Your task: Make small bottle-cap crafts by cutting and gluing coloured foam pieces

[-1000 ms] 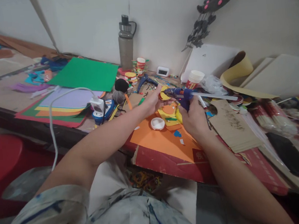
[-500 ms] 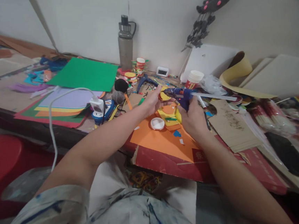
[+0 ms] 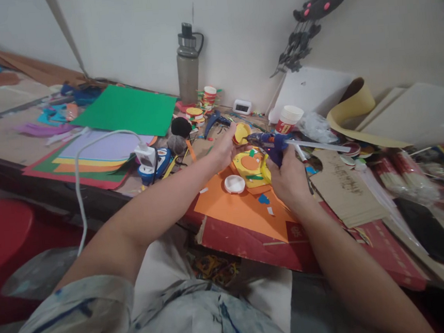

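My right hand (image 3: 289, 173) grips a blue glue gun (image 3: 272, 142), a long whitish glue stick (image 3: 317, 145) jutting from its back end. The gun's nozzle points left, close to a small yellow cup-like piece (image 3: 242, 132). That piece is held in my left hand (image 3: 226, 149), its thumb up along the rim. Below both hands lie yellow and orange paper cut-outs (image 3: 251, 165) with green bits on them. A shallow white lid (image 3: 234, 184) rests beside them on an orange sheet (image 3: 245, 213).
Coloured sheets (image 3: 126, 111) and a blue power strip (image 3: 155, 164) with a white plug lie at left. A grey bottle (image 3: 188, 68) stands by the wall. Paper cups (image 3: 288, 119), cardboard (image 3: 348, 189) and a black phone-like slab (image 3: 433, 233) are at right. A white cable (image 3: 80, 199) hangs over the edge.
The yellow piece has turned so more of its inside shows, and my left fingers are less spread beneath it. The glue gun stays close to it, nearly unmoved.
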{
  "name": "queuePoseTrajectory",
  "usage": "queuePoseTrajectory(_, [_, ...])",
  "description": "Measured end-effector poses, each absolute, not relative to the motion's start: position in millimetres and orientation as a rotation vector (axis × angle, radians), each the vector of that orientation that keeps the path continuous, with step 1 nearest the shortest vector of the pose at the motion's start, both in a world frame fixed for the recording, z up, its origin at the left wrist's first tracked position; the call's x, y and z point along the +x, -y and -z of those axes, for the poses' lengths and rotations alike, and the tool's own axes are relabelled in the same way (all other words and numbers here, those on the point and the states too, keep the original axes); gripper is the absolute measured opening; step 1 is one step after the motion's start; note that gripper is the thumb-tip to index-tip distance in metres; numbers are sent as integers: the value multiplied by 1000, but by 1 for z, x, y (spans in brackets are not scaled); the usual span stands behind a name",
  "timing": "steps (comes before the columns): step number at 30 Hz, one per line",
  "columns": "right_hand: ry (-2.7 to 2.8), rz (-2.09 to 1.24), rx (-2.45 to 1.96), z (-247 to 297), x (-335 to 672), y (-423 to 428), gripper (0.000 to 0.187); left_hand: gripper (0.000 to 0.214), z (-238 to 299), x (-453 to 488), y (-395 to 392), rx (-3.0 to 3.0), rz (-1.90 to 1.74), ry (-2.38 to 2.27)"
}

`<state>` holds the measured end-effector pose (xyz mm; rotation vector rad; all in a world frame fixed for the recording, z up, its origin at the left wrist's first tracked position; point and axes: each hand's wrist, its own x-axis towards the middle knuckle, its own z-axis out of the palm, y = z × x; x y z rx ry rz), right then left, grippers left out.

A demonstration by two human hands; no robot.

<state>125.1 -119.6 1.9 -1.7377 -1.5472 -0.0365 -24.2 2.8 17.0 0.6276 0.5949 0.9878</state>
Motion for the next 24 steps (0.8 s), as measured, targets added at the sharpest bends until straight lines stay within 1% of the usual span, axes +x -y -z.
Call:
queuePoseTrajectory(10, [1513,28,-1761,-9,127,118,50,52,-7,-21,-3,694,-871,-546])
queuePoseTrajectory(16, [1524,27,-1733,-5,128,119,46,47,-10,-23,-7,640,-929,-531])
queuePoseTrajectory(20, [1572,37,-1675,-1,126,120,39,41,-13,-24,-6,626,-965,-553])
queuePoseTrajectory(24, [1581,42,-1718,-3,122,120,37,46,-14,-23,0,668,-884,-563])
